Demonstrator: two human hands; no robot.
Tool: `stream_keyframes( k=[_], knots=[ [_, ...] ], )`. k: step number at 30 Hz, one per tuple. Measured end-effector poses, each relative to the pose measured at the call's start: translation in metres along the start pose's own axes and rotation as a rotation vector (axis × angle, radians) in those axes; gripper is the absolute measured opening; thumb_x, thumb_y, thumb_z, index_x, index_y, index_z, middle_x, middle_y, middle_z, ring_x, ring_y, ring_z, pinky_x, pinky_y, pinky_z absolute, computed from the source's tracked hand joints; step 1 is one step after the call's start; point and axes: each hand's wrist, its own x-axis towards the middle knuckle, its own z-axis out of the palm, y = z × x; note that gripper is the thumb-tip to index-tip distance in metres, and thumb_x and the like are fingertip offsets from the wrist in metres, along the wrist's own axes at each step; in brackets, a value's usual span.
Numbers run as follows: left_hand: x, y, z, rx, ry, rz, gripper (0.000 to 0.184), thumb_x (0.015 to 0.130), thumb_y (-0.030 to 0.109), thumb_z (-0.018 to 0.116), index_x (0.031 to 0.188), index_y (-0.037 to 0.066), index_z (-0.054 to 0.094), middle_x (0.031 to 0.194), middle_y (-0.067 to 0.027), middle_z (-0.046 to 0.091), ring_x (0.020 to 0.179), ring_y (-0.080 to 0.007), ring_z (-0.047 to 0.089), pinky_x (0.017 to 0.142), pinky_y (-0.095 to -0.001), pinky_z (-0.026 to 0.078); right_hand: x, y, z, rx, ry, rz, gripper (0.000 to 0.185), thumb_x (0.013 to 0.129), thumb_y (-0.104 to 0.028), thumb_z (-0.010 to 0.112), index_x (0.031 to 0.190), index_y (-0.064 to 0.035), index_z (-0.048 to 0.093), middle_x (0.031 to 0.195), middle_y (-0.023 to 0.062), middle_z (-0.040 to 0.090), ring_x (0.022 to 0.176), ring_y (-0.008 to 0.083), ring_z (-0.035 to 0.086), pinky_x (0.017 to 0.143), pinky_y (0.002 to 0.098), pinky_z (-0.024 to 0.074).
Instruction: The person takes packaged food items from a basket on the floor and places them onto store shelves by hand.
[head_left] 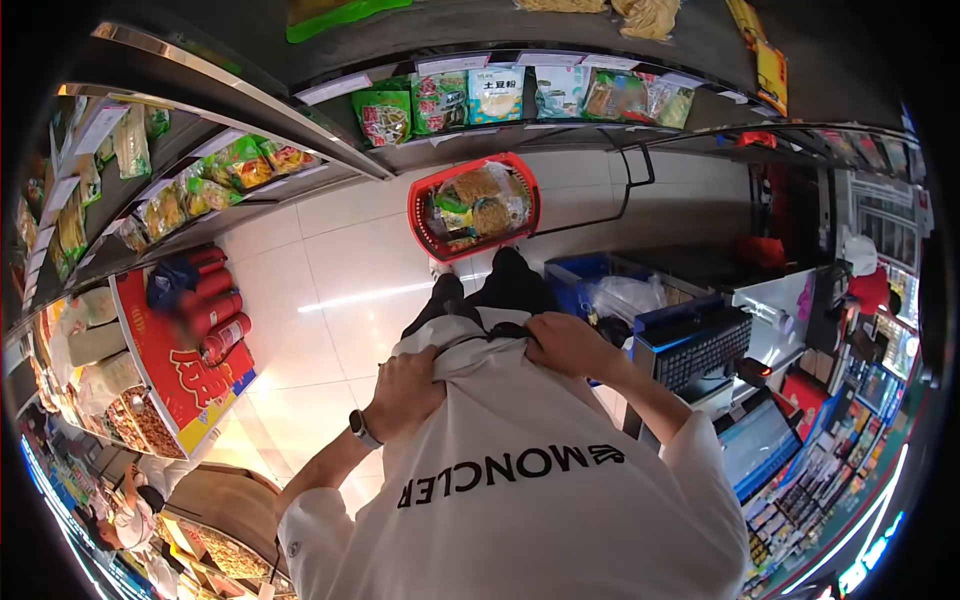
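My left hand (407,388), below a wrist with a watch (362,428), is closed on the white shirt (530,520) near its hem. On the other side of the waist, my right hand (568,345) also grips the shirt's hem. Dark trousers (510,283) show between and beyond the hands. In front of my feet, a red basket (416,212) sits on the floor with packaged food (480,205) inside. Neither hand touches the basket.
Shelves with bagged food (497,95) run across the front and left. Red fire extinguishers (225,338) stand at the left beside a red display (150,330). To the right are a blue crate (580,268), a keyboard (705,350) and a monitor (755,440). People are farther off.
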Motion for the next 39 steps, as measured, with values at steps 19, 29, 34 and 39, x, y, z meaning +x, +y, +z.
stream_keyframes(
  k=[19, 29, 34, 39],
  knots=[
    [-0.002, -0.029, 0.012, -0.189, 0.095, 0.182, 0.03, 0.072, 0.021, 0.068, 0.089, -0.004, 0.069, 0.083, -0.0295, 0.068, 0.082, -0.0444, 0.068, 0.078, -0.0486, 0.056, -0.023, -0.027, 0.027, 0.225, -0.133, 0.266, 0.028, 0.105, -0.025, 0.049, 0.11, 0.0021, 0.052, 0.089, 0.0273, 0.065, 0.091, 0.0472, 0.064, 0.08, 0.0535, 0.0491],
    [0.072, -0.18, 0.061, -1.276, -0.362, 0.054, 0.049, 0.102, 0.041, 0.052, 0.134, 0.004, 0.05, 0.104, -0.0125, 0.07, 0.099, -0.0202, 0.067, 0.086, -0.0371, 0.054, 0.094, 0.079, 0.054, 1.298, -0.6, 0.397, 0.047, 0.096, -0.023, 0.062, 0.139, -0.0084, 0.053, 0.13, 0.0081, 0.061, 0.123, 0.0199, 0.058, 0.104, 0.0388, 0.0473],
    [0.119, -0.198, 0.203, -0.484, -0.331, -0.59, 0.102, 0.082, 0.064, 0.068, 0.156, 0.005, 0.031, 0.142, -0.0363, 0.05, 0.133, -0.0507, 0.049, 0.111, -0.0546, 0.041, 0.175, 0.188, 0.135, 1.283, -0.094, 0.824, 0.028, 0.092, -0.02, 0.061, 0.117, -0.0083, 0.063, 0.111, 0.007, 0.066, 0.103, 0.0221, 0.064, 0.097, 0.0402, 0.0511],
    [0.151, -0.178, 0.215, -0.6, -0.256, -0.796, 0.115, 0.075, 0.059, 0.075, 0.159, 0.003, 0.022, 0.139, -0.0248, 0.059, 0.132, -0.0349, 0.056, 0.112, -0.0401, 0.044, 0.223, 0.266, 0.175, 1.639, 0.201, 1.173, 0.016, 0.087, -0.011, 0.063, 0.101, -0.0054, 0.063, 0.101, 0.0062, 0.065, 0.099, 0.0252, 0.064, 0.091, 0.0397, 0.0548]
  ],
)
